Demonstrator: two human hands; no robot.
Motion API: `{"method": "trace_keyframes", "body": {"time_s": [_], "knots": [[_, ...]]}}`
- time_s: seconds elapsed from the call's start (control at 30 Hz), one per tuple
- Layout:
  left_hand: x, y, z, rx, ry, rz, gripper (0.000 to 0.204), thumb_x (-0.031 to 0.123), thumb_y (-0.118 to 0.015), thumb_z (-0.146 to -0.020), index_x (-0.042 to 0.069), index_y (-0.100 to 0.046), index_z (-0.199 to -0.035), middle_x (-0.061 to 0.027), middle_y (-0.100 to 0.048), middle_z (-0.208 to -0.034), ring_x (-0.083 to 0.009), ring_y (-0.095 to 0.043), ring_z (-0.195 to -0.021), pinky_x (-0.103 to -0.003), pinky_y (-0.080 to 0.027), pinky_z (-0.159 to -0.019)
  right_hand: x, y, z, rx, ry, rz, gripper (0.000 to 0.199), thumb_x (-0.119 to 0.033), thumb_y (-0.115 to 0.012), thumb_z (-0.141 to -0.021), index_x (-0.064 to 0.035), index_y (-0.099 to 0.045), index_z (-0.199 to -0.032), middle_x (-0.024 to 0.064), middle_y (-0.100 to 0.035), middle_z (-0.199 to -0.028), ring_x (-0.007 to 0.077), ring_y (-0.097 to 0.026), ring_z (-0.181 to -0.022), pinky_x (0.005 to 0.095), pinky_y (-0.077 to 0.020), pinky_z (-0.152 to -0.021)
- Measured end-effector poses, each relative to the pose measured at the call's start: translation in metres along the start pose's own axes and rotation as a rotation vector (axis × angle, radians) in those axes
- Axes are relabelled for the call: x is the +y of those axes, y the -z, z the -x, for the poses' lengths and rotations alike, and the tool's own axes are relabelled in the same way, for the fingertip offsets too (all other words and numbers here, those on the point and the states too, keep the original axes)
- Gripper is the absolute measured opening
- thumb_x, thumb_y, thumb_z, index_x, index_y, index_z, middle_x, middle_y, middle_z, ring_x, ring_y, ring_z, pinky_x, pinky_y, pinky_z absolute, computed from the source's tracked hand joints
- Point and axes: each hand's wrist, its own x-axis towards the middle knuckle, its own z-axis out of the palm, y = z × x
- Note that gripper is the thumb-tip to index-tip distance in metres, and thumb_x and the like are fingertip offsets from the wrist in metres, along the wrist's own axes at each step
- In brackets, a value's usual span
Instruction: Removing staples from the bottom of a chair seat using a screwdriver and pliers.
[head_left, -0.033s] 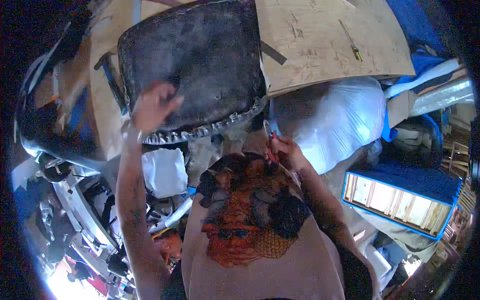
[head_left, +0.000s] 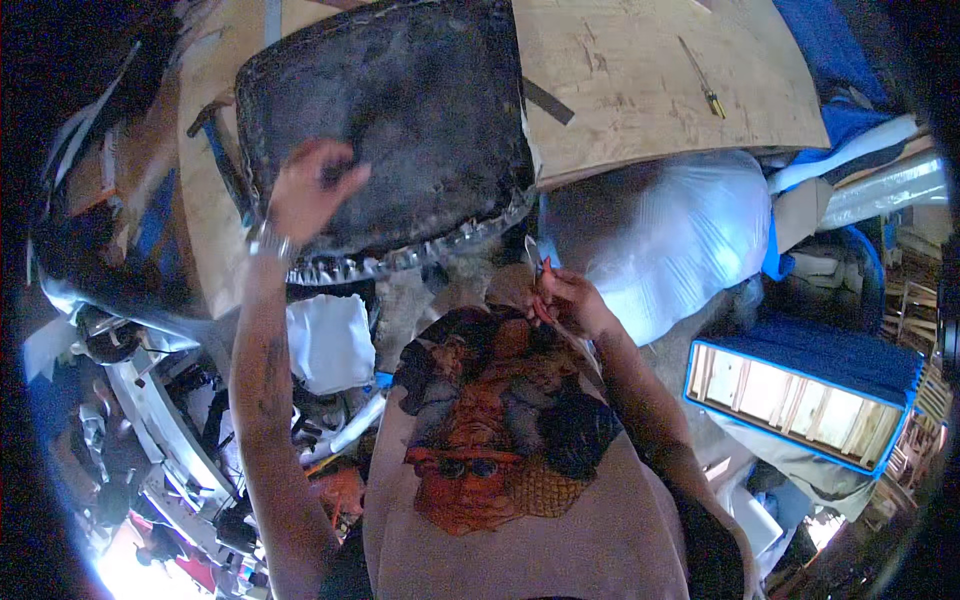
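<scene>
A black, square-cornered padded panel (head_left: 400, 110) lies on the wooden tabletop. Its near edge carries a ragged row of shiny, crimped bits (head_left: 385, 265). My left hand (head_left: 308, 195) is over the panel's near left part, thumb and fingers apart; whether it touches the surface I cannot tell. Close to my body, just off the panel's near right corner, my right hand (head_left: 572, 300) is closed around red-handled pliers (head_left: 533, 256), metal jaws pointing up and away from me. Their exact kind is hard to make out.
A blue-handled hammer (head_left: 222, 160) lies left of the panel, a dark flat strip (head_left: 548, 102) right of it. Farther right is a yellow-handled screwdriver (head_left: 714, 104). Beside the table sit a plastic-wrapped bundle (head_left: 690, 240) and a blue-edged wooden crate (head_left: 800, 405). A white sheet (head_left: 328, 345) is below the panel.
My left hand has shifted slightly and shows less blur. My right hand has turned a little with the pliers, so less red handle shows.
</scene>
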Motion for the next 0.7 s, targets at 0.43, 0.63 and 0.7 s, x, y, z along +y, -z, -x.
{"method": "trace_keyframes", "body": {"time_s": [0.43,0.63,0.7], "knots": [[-0.025,-0.054,-0.051,0.372,0.080,-0.431,0.046,0.054,-0.062,-0.078,0.020,-0.063,-0.108,-0.0039,-0.055,-0.118,-0.0285,-0.049,-0.109,-0.042,-0.037,-0.095,-0.015,0.012,-0.055,-0.512,-0.079,-0.213,0.042,-0.040,-0.043,-0.095,-0.0036,-0.063,-0.089,0.0211,-0.063,-0.103,0.0355,-0.063,-0.091,0.0429,-0.0488,-0.077],[-0.028,-0.052,-0.053,0.340,0.101,-0.460,0.046,0.054,-0.062,-0.078,0.021,-0.062,-0.109,-0.0043,-0.055,-0.119,-0.0284,-0.049,-0.111,-0.043,-0.036,-0.097,0.002,0.008,-0.072,-0.696,-0.082,-0.528,0.041,-0.040,-0.040,-0.095,-0.0091,-0.055,-0.072,0.0140,-0.057,-0.091,0.0301,-0.059,-0.070,0.0444,-0.0472,-0.063],[-0.031,-0.052,-0.053,0.341,0.087,-0.494,0.046,0.054,-0.061,-0.078,0.020,-0.062,-0.109,-0.0046,-0.055,-0.119,-0.0286,-0.048,-0.112,-0.043,-0.035,-0.098,0.013,0.011,-0.083,-0.743,-0.057,-0.547,0.041,-0.040,-0.039,-0.095,-0.0095,-0.054,-0.072,0.0145,-0.056,-0.092,0.0286,-0.057,-0.069,0.0420,-0.0464,-0.060]]}}
